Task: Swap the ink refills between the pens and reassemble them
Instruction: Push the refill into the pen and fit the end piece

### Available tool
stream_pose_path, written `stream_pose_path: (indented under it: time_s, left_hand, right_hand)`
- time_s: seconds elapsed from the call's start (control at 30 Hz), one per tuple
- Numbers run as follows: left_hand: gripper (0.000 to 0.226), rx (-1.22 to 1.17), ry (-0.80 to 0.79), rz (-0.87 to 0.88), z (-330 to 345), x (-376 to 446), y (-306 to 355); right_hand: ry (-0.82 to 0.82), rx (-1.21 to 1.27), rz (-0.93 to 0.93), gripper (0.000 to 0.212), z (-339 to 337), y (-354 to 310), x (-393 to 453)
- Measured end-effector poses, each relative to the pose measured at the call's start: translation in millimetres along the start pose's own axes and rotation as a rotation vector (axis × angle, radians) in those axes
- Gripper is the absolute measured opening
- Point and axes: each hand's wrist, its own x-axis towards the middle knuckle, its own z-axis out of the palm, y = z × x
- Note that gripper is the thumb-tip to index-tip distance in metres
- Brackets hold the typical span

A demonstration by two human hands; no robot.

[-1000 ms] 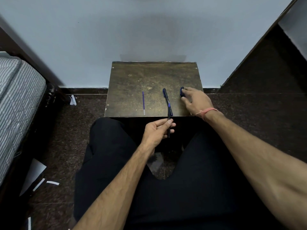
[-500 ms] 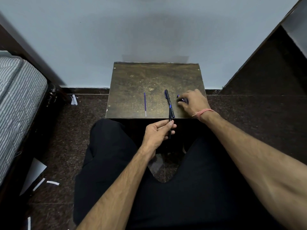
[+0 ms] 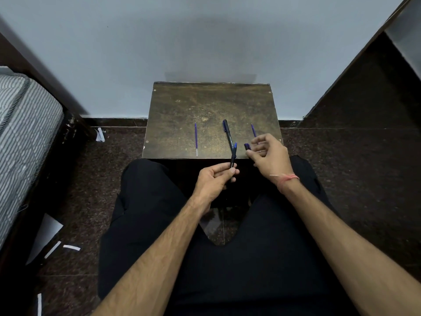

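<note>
We hold a dark pen (image 3: 233,157) in our left hand (image 3: 214,179), just below the middle of the frame. Our thumb and fingers pinch its lower end tight. The pen points up and a little to the right, and it has a blue tip at the top. That tip sits over the near edge of the small table (image 3: 211,103).

Our right hand (image 3: 270,157) is just to the right of the pen, close but not touching it. Its fingertips pinch a small dark blue cap (image 3: 247,146). The other fingers are curled and spread a bit. A thin pink thread (image 3: 287,178) goes round that wrist.

On the table, in the middle of the frame, lies a second dark pen (image 3: 227,134). It runs from the back toward us, and its near end is just behind the blue tip of the pen we hold. We cannot tell if the two touch.

To the left on the table lies a thin blue refill (image 3: 196,139), well apart from the pens. It lies straight, with a pale end near the front edge. To the right lies another thin blue refill (image 3: 253,130). Its near end is hidden behind our right hand.

The table is brown and scratched and stands against a pale wall (image 3: 205,37) in the upper part of the frame. Our legs in black trousers (image 3: 148,213) fill the bottom. The floor (image 3: 109,174) is dark stone. At the far left is a striped mattress (image 3: 25,124), and white paper scraps (image 3: 71,247) lie on the floor in the lower left.
</note>
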Motion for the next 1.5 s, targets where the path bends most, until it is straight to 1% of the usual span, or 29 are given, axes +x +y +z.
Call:
stream_pose_path:
  time_s: [0.07, 0.17, 0.23, 0.33, 0.43, 0.63, 0.7, 0.83, 0.97, 1.17, 1.3, 1.5]
  left_hand:
    - [0.024, 0.071, -0.010, 0.008, 1, 1, -2]
    - [0.025, 0.175, -0.020, 0.024, 1, 1, -6]
    - [0.022, 0.231, -0.016, 0.041, 1, 0, -8]
    - [0.020, 0.256, 0.000, 0.055, 1, 1, -11]
    - [0.020, 0.269, 0.007, 0.062, 1, 2, -14]
    - [0.023, 0.273, 0.003, 0.064, -1, 3, -16]
    - [0.023, 0.272, 0.002, 0.067, -1, 4, -16]
    - [0.024, 0.254, -0.003, 0.075, -1, 4, -16]
    - [0.025, 0.220, -0.019, 0.083, 0, 4, -15]
    - [0.025, 0.191, -0.088, 0.093, 3, 3, -12]
    - [0.025, 0.118, -0.074, 0.094, 4, 2, -10]
    - [0.026, 0.079, -0.073, 0.083, 3, -1, -9]
  right_hand:
    - [-0.056, 0.330, 0.117, 0.036, -3, -2, -3]
    - [-0.113, 0.726, 0.252, 0.038, -10, -4, -1]
    - [-0.156, 0.866, 0.309, 0.037, -13, -3, 1]
    - [-0.214, 0.944, 0.366, 0.033, -13, -2, 2]
    - [-0.230, 0.942, 0.370, 0.027, -12, 0, 2]
    - [-0.181, 0.930, 0.359, 0.028, -13, 3, 4]
    - [-0.195, 0.869, 0.329, 0.028, -11, 4, 3]
    - [-0.274, 0.650, 0.237, 0.031, -5, 6, -1]
    - [-0.312, 0.515, 0.181, 0.029, 1, 4, -5]
    - [-0.334, 0.492, 0.172, 0.025, 4, 1, -7]
    - [-0.308, 0.433, 0.145, 0.024, 2, 1, -6]
    - [-0.280, 0.349, 0.113, 0.015, 0, 5, -8]
